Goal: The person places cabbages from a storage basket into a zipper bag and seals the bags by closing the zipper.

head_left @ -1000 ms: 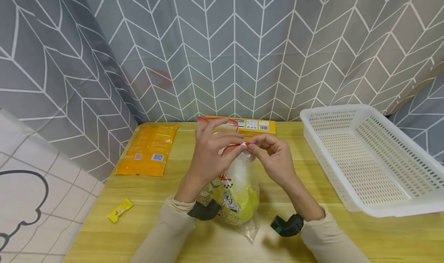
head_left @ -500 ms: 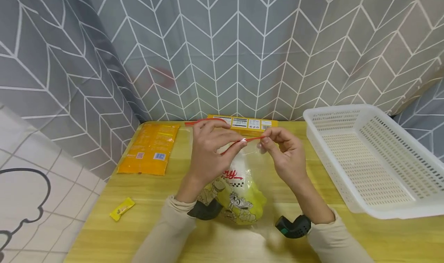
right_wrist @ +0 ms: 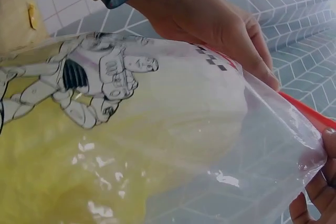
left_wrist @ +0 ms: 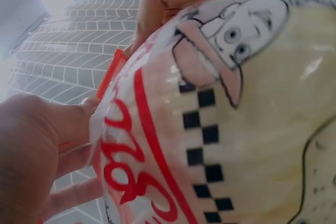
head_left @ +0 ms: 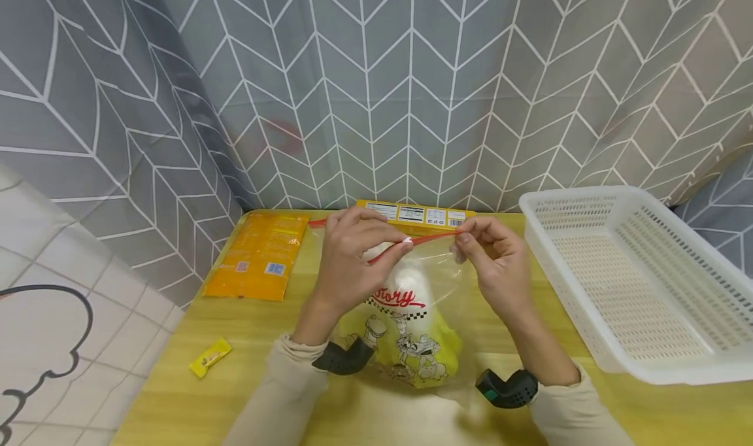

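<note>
A clear zip bag (head_left: 406, 351) with a red zip (head_left: 441, 238), red lettering and cartoon figures hangs between both hands in the head view. Something yellow and white shows inside it. My left hand (head_left: 355, 256) pinches the zip at its small white slider (head_left: 408, 240). At the zip's right end, my right hand (head_left: 500, 263) pinches the bag's top corner between thumb and fingers. The bag's checkered band (left_wrist: 205, 129) fills much of the left wrist view. In the right wrist view the right fingers (right_wrist: 328, 163) hold the clear corner, and the left hand (right_wrist: 215, 30) is beyond.
An orange packet (head_left: 250, 256) lies on the wooden table (head_left: 259, 394) at back left, with a small yellow wrapped packet (head_left: 210, 357) nearer. Behind the bag is a yellow box (head_left: 420, 216). A white plastic basket (head_left: 600, 341) stands on the right. A grey patterned curtain (head_left: 412, 93) hangs behind.
My right hand has moved right, away from the slider, drawing the zip taut. The bag has spread wider and its printed front now faces the head view. My left hand stays at the slider.
</note>
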The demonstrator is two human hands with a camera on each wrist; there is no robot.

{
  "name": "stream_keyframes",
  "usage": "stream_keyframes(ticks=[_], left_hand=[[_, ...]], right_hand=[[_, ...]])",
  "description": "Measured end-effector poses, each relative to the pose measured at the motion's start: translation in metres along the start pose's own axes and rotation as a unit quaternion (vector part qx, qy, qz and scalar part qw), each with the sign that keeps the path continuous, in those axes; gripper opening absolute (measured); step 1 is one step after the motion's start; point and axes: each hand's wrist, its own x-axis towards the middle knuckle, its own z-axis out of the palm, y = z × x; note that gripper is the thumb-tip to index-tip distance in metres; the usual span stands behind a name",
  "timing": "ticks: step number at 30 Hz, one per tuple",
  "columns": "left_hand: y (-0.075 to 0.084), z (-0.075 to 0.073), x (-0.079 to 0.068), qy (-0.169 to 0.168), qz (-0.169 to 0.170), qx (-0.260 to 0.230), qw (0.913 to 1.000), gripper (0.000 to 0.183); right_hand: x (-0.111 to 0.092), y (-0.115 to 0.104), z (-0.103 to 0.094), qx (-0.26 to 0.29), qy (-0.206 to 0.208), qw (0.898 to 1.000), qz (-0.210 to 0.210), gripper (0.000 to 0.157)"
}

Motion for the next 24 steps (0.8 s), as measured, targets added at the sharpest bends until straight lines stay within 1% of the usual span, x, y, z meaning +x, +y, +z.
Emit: stream_keyframes(ticks=[4,9,12,14,16,17,20,24], left_hand=[[0.0000,-0.0019,0.0003,-0.006,-0.007,-0.001,1.0000,0.008],[-0.0006,-0.0050,0.0013,-0.010,-0.008,-0.007,0.9999,0.008],[-0.0008,-0.0070,0.0023,-0.018,-0.012,-0.019,0.9996,0.008],[-0.0005,-0.0081,0.0025,-0.028,-0.017,-0.023,0.9992,0.008],[0.0003,-0.0085,0.0025,-0.037,-0.021,-0.018,0.9989,0.009],[0.0007,-0.0083,0.0023,-0.042,-0.023,-0.014,0.9988,0.008],[0.0020,-0.0068,0.0020,-0.054,-0.022,-0.001,0.9983,0.007],[0.0027,-0.0032,0.0021,-0.072,-0.020,0.009,0.9972,0.007]], right_hand=[[0.0009,-0.0026,-0.0025,0.003,0.001,1.000,-0.002,0.009],[0.0034,-0.0040,-0.0025,0.002,0.001,1.000,-0.009,0.005],[0.0043,-0.0051,-0.0028,-0.006,0.001,1.000,-0.008,0.010],[0.0045,-0.0060,-0.0035,-0.015,-0.005,1.000,-0.002,0.009],[0.0041,-0.0070,-0.0051,-0.020,-0.016,1.000,0.007,0.004],[0.0037,-0.0074,-0.0062,-0.021,-0.023,0.999,0.011,0.005],[0.0025,-0.0084,-0.0083,-0.025,-0.036,0.999,0.018,0.014],[0.0025,-0.0088,-0.0068,-0.038,-0.025,0.999,0.028,0.013]])
